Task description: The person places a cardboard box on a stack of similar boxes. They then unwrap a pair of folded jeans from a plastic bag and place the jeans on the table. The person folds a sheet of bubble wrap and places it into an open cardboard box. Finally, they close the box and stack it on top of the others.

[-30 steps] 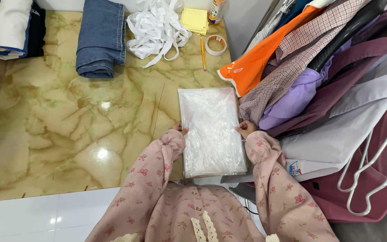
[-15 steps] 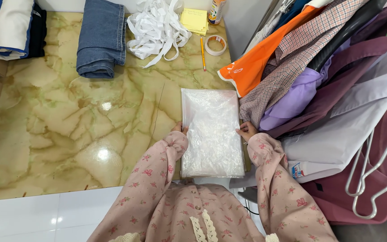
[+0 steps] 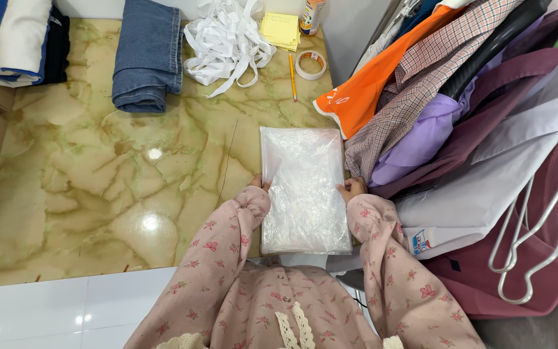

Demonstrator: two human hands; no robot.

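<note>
Barely shifted, clear plastic bag (image 3: pixel 305 190) lies flat on marble table (image 3: pixel 98 181); left hand (image 3: pixel 258 183) and right hand (image 3: pixel 351 189) fingers grip its side edges.

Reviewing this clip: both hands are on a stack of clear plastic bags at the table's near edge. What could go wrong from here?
The clear plastic bags overhang the near edge of the marble table; being slick, they could slide off. The left hand and right hand grip only the sides, so layers may shift. The clothes pile crowds the right side.
</note>
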